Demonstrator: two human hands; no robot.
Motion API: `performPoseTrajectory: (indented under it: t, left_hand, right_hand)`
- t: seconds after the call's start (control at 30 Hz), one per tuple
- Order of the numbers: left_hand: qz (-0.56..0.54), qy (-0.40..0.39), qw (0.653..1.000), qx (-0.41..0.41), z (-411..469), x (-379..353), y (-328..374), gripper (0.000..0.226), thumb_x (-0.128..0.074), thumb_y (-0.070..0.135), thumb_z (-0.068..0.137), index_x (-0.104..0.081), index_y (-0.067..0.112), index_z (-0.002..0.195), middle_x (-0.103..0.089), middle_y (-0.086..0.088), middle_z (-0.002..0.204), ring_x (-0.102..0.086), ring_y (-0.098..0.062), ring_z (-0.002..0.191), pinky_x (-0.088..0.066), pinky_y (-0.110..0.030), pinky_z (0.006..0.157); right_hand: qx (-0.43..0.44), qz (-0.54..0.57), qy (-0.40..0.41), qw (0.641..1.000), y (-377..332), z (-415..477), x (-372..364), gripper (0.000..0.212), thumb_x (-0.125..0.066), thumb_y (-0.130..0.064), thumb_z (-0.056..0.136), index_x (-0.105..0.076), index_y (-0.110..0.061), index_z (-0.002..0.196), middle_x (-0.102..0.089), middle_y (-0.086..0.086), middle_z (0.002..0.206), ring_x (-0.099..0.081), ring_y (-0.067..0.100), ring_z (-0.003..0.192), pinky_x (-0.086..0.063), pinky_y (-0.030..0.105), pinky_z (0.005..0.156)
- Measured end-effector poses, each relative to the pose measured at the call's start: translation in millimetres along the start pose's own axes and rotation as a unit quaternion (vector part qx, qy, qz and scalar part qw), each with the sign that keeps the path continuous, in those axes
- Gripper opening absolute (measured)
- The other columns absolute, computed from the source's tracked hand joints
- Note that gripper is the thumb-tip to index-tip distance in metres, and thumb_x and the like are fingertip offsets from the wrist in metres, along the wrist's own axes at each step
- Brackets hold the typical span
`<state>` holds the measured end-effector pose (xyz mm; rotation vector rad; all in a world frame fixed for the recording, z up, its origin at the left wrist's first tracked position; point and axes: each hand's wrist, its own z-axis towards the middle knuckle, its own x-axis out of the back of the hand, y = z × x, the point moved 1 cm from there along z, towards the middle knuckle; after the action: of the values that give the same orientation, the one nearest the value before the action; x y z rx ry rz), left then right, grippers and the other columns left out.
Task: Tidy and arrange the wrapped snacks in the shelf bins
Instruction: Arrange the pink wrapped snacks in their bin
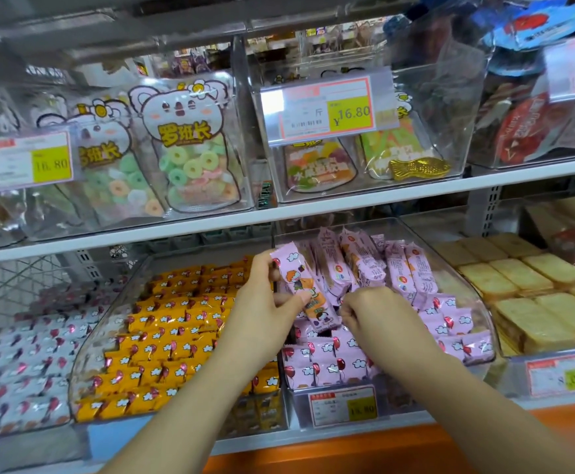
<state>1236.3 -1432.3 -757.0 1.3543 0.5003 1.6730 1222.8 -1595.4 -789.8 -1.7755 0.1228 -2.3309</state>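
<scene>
A clear bin [481,302] on the lower shelf holds several pink wrapped snacks [327,364], some lying flat at the front and some standing at the back [402,268]. My left hand [265,302] grips one long pink snack pack [299,285], tilted, above the bin's left side. My right hand [371,309] is just right of it, fingers curled down among the pink packs; what they pinch is hidden. An orange-wrapped snack bin [176,330] stands to the left.
White-wrapped snacks [16,364] fill the far-left bin, and pale biscuit packs [525,295] the right one. The upper shelf [347,200] carries clear bins of gummy bags [190,155] with price tags [330,107]. An orange ledge [381,449] runs along the front.
</scene>
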Motion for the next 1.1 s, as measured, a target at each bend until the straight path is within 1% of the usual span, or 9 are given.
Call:
performPoseTrajectory:
  t: [0.17, 0.37, 0.53, 0.7, 0.83, 0.93, 1.0, 1.03, 1.1]
  left_hand:
    - [0.046, 0.006, 0.999, 0.028, 2.9, 8.1, -6.8, 0.036, -0.065, 0.027, 0.088, -0.036, 0.022, 0.109, -0.062, 0.000, 0.097, -0.066, -0.006, 0.078, -0.050, -0.017, 0.057]
    - [0.141, 0.004, 0.990, -0.001, 0.2, 13.0, -1.7, 0.036, -0.062, 0.029, 0.090, -0.033, 0.024, 0.110, -0.061, 0.007, 0.080, -0.057, -0.006, 0.066, -0.038, -0.014, 0.047]
    - [0.074, 0.009, 0.997, 0.006, -1.3, 5.9, 3.2, 0.035, -0.064, 0.026, 0.088, -0.036, 0.023, 0.109, -0.065, 0.000, 0.085, -0.065, -0.012, 0.077, -0.054, -0.032, 0.067]
    - [0.016, -0.006, 0.998, 0.056, -0.7, 7.6, -7.2, 0.032, -0.064, 0.025, 0.089, -0.040, 0.017, 0.108, -0.066, -0.001, 0.096, -0.066, 0.001, 0.076, -0.052, -0.020, 0.066]
    - [0.077, -0.038, 0.995, 0.041, 0.5, 5.4, -7.6, 0.036, -0.064, 0.028, 0.088, -0.037, 0.019, 0.111, -0.069, -0.005, 0.093, -0.067, -0.017, 0.083, -0.055, -0.041, 0.074]
    - [0.151, -0.035, 0.988, 0.011, 4.0, 3.9, -4.1, 0.037, -0.065, 0.031, 0.087, -0.038, 0.021, 0.111, -0.066, 0.001, 0.095, -0.063, -0.014, 0.087, -0.054, -0.037, 0.077]
    - [0.217, -0.057, 0.974, -0.003, 4.4, -2.4, -2.2, 0.042, -0.064, 0.032, 0.087, -0.037, 0.021, 0.117, -0.064, 0.000, 0.100, -0.059, -0.017, 0.098, -0.048, -0.038, 0.094]
    - [0.273, -0.077, 0.959, -0.008, 3.4, -7.4, -0.5, 0.045, -0.064, 0.033, 0.088, -0.037, 0.020, 0.121, -0.064, 0.000, 0.103, -0.056, -0.019, 0.105, -0.037, -0.039, 0.107]
    - [0.390, -0.111, 0.914, -0.036, 2.9, -17.7, -0.4, 0.046, -0.063, 0.036, 0.088, -0.038, 0.020, 0.124, -0.064, 0.002, 0.107, -0.054, -0.020, 0.113, -0.014, -0.039, 0.116]
  right_hand:
    - [-0.026, 0.036, -0.019, 0.999, 2.5, 0.7, 0.0, 0.015, -0.050, -0.001, 0.082, -0.058, -0.012, 0.077, -0.063, 0.007, 0.081, -0.059, 0.024, 0.076, -0.047, 0.031, 0.065]
    - [-0.038, 0.070, -0.023, 0.997, 2.0, 1.6, 2.3, 0.016, -0.047, -0.005, 0.084, -0.060, -0.010, 0.075, -0.064, 0.009, 0.080, -0.061, 0.025, 0.077, -0.050, 0.034, 0.068]
    - [-0.042, 0.075, -0.025, 0.996, 1.2, -0.3, 5.2, 0.017, -0.047, -0.004, 0.084, -0.062, -0.009, 0.079, -0.066, 0.010, 0.082, -0.062, 0.025, 0.077, -0.049, 0.034, 0.067]
    - [-0.044, 0.081, -0.033, 0.995, 0.3, -0.5, 7.8, 0.017, -0.047, -0.006, 0.085, -0.060, -0.009, 0.077, -0.065, 0.010, 0.080, -0.060, 0.024, 0.075, -0.048, 0.033, 0.066]
    - [-0.046, 0.084, -0.038, 0.995, 0.6, -0.9, 8.2, 0.017, -0.048, -0.008, 0.087, -0.057, -0.011, 0.073, -0.064, 0.010, 0.078, -0.060, 0.024, 0.075, -0.051, 0.034, 0.068]
    - [-0.044, 0.085, -0.036, 0.995, 0.0, -1.5, 9.1, 0.018, -0.048, -0.008, 0.088, -0.053, -0.013, 0.071, -0.064, 0.009, 0.078, -0.059, 0.023, 0.074, -0.051, 0.034, 0.069]
    - [-0.047, 0.087, -0.033, 0.995, 0.6, -2.3, 8.7, 0.017, -0.048, -0.008, 0.088, -0.057, -0.012, 0.075, -0.064, 0.008, 0.079, -0.059, 0.022, 0.075, -0.051, 0.033, 0.069]
    - [-0.049, 0.091, -0.029, 0.994, 1.0, -2.7, 8.6, 0.017, -0.048, -0.009, 0.089, -0.059, -0.011, 0.077, -0.065, 0.008, 0.079, -0.060, 0.022, 0.075, -0.051, 0.033, 0.069]
    - [-0.049, 0.096, -0.019, 0.994, 2.2, -2.9, 7.6, 0.017, -0.049, -0.011, 0.090, -0.063, -0.010, 0.080, -0.066, 0.008, 0.080, -0.061, 0.021, 0.076, -0.052, 0.033, 0.070]
